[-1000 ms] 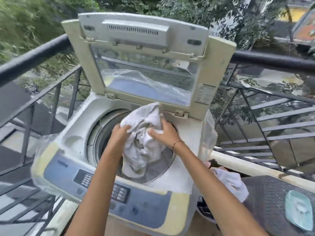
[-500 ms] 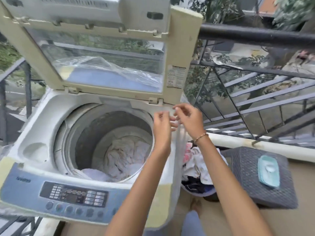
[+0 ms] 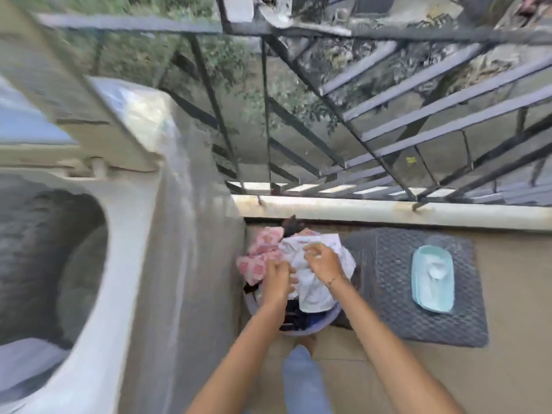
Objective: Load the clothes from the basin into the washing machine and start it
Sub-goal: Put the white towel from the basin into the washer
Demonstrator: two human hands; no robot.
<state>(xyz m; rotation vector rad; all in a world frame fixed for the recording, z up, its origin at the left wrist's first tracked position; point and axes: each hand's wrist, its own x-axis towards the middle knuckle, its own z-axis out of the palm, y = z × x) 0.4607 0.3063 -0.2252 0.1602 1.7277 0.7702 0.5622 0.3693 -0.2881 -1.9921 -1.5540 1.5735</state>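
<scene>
A purple basin (image 3: 324, 322) sits on the floor to the right of the top-loading washing machine (image 3: 143, 264). It holds a white garment (image 3: 313, 289), a pink patterned cloth (image 3: 257, 258) and dark clothes (image 3: 298, 319). My left hand (image 3: 279, 279) and my right hand (image 3: 324, 259) are both down in the basin, fingers closed on the white garment. The machine's lid (image 3: 89, 115) stands raised, and its drum (image 3: 44, 264) is blurred at the left.
A dark woven stool (image 3: 388, 279) stands right of the basin with a pale blue lidded dish (image 3: 433, 282) on it. A low ledge (image 3: 388, 210) and a metal railing (image 3: 388, 115) run behind. My jeans leg (image 3: 304, 380) shows below the basin.
The white cloth was dropped into the drum. Both hands left the machine and went down right into the basin, taking hold of a white garment. The view swung right and down.
</scene>
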